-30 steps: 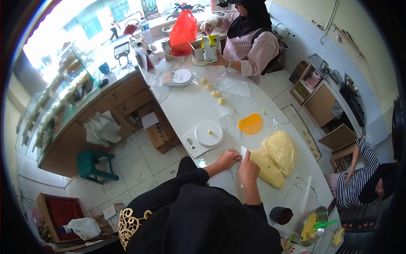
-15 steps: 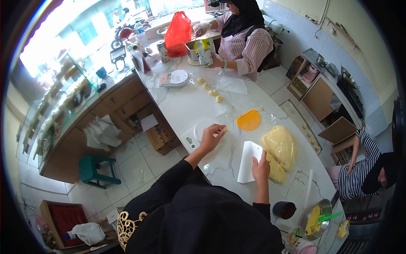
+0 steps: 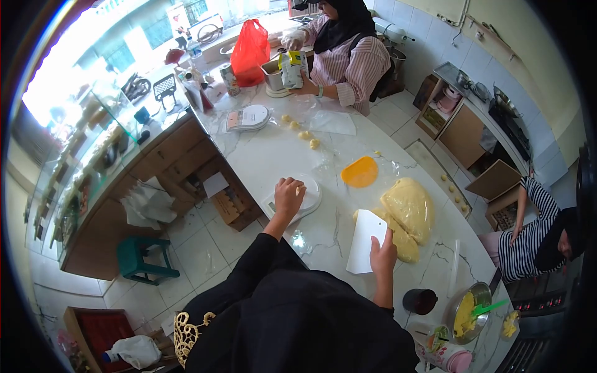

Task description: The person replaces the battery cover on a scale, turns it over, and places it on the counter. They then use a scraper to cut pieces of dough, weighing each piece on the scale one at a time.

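My left hand (image 3: 288, 198) is over the near side of a white digital kitchen scale (image 3: 311, 198), its fingers curled together around what looks like a small piece of dough (image 3: 301, 187). My right hand (image 3: 384, 250) grips a white dough scraper (image 3: 365, 245) by its right edge. Just beyond the scraper lies a large mound of yellow dough (image 3: 408, 210), partly under clear plastic, with a cut portion on its near side. An orange scraper (image 3: 360, 172) rests flat between the scale and the mound. Several small dough balls (image 3: 305, 135) sit in a row farther up the table.
Across the table (image 3: 249, 155), a person in a striped shirt (image 3: 351, 68) holds a packet (image 3: 292, 69) beside a red plastic bag (image 3: 250, 53). Another scale (image 3: 249, 117) stands near them. On my right are a dark cup (image 3: 420, 301) and a metal bowl (image 3: 469, 314) with a green spatula.
My left hand has moved left and back across the scale, from its far right side to its near side. The scraper in my right hand has shifted slightly. The view has tilted a little.
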The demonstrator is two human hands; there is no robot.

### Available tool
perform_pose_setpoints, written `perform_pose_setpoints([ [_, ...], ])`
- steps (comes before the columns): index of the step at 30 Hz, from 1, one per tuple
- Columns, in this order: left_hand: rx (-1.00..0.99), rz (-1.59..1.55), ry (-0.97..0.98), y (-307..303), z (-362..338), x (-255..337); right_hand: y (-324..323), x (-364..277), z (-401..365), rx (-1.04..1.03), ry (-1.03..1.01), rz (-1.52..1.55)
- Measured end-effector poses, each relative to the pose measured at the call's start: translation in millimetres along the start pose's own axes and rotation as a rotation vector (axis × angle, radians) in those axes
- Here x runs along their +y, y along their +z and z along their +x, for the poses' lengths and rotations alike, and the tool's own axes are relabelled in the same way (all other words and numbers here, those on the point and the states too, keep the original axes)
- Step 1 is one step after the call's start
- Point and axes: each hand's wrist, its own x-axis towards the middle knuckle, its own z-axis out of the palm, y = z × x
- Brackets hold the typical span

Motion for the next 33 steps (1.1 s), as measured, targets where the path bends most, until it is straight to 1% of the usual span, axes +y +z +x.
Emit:
perform_pose_setpoints([
  [1,-0.079,0.056,-0.056,-1,-2,-3,1,0,0,-0.003,0.000,0.001],
  [5,-0.081,0.114,-0.052,-2,-5,-6,2,2,-3,-0.014,-0.001,0.026],
  [7,-0.194,0.179,-0.080,-6,-3,-2,1,1,-7,-0.023,0.004,0.026],
  [8,-0.196,0.181,-0.077,-6,-6,2,0,1,-8,-0.017,-0.004,0.038],
  [10,0.053,0.039,-0.060,-17,-9,32,-3,2,-8,-0.003,-0.012,0.045],
  [11,0.053,0.033,-0.058,-14,-11,36,-4,4,-9,0.014,-0.015,0.052],
  [13,0.009,-0.168,0.127,-10,-17,44,-7,5,-9,0.034,-0.016,0.054],
  [14,-0.113,-0.233,0.174,-6,-22,51,-8,5,-8,0.042,-0.016,0.065],
  [16,-0.365,-0.268,0.264,14,-32,64,-11,6,-9,0.058,-0.003,0.069],
  [19,-0.426,-0.315,0.316,54,-47,76,-13,7,-7,0.077,0.007,0.005],
  [20,-0.434,-0.330,0.330,64,-49,76,-14,6,-8,0.055,0.015,-0.017],
  [22,-0.490,-0.183,0.362,74,-49,82,-18,8,-11,0.053,0.039,-0.058],
  [24,-0.480,-0.217,0.385,80,-47,84,-19,11,-14,0.075,-0.004,-0.058],
  [26,-0.530,-0.334,0.346,88,-45,80,-22,10,-16,0.079,0.018,-0.079],
  [28,-0.535,-0.382,0.357,94,-45,79,-24,5,-17,0.033,0.069,-0.069],
  [29,-0.521,-0.413,0.350,97,-45,78,-21,6,-17,0.085,0.049,-0.055],
  [31,-0.512,-0.439,0.341,93,-43,81,-19,6,-14,0.056,0.052,-0.067],
  [33,-0.585,-0.463,0.139,89,-45,84,-17,3,-13,0.017,0.064,-0.079],
])
